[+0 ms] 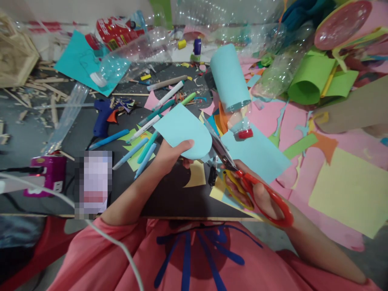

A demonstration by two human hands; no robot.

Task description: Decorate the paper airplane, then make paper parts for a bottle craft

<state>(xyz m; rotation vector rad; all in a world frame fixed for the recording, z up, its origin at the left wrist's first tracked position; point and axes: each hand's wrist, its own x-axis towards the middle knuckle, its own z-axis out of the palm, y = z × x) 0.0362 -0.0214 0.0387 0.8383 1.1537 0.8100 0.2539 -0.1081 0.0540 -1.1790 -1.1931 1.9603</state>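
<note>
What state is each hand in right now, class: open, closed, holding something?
Left hand: closed on the blue paper, thumb on top.
Right hand: holding the scissors by the handles.

Looking over a black tabletop (169, 198), past a red chair (54, 241) at eight o'clock and grey floor (377, 258) at four, toward a pale surface (75, 10), perhaps wall, at eleven

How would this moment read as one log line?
left hand: holds light-blue paper | right hand: holds scissors, blades beside paper's rounded edge | nearby: blue-wrapped bottle
</note>
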